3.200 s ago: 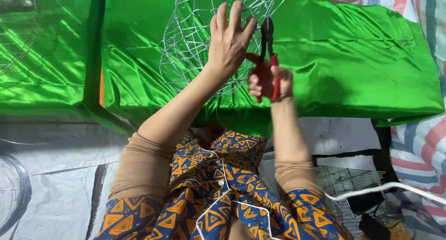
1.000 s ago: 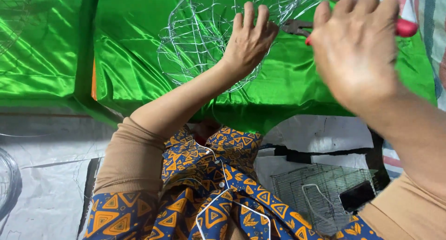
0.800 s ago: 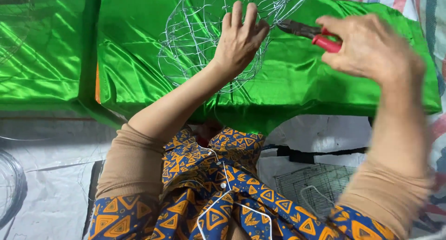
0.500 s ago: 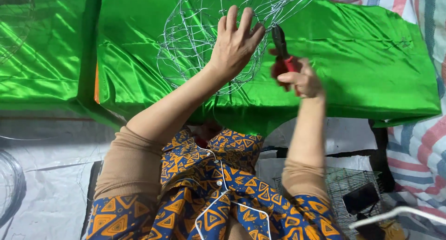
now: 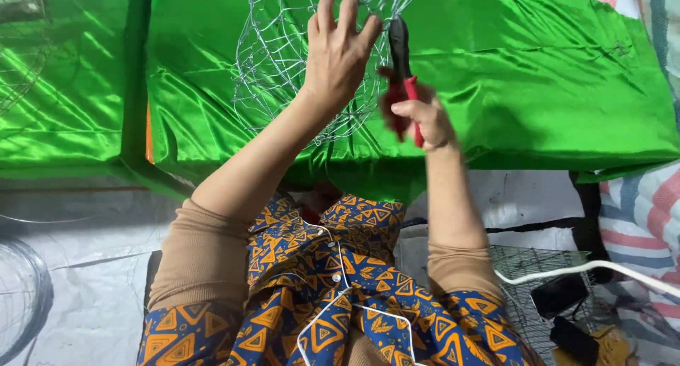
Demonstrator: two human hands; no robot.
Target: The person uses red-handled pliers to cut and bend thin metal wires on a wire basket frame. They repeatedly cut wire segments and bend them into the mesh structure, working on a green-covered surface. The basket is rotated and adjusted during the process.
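A rounded wire frame [image 5: 273, 61] of thin silver wire lies on shiny green satin cloth [image 5: 538, 75]. My left hand [image 5: 338, 51] rests flat on the frame with its fingers spread and pointing away from me. My right hand [image 5: 419, 116] grips red-handled pliers [image 5: 401, 61], whose dark jaws point up at the frame's right edge, close beside my left fingers. Both arms reach forward in tan sleeves above a blue and orange patterned garment [image 5: 333, 302].
More green satin [image 5: 64, 89] lies at the left under another wire frame [image 5: 21, 47]. Wire coils [image 5: 25, 302] sit on white sheeting at lower left. A wire mesh basket [image 5: 538, 288], a white cable [image 5: 595, 270] and striped fabric [image 5: 637, 217] are at the right.
My right hand swung out to the right with the pliers, then came back in; the jaws now sit against the frame beside my left fingers. My left hand stayed on the frame.
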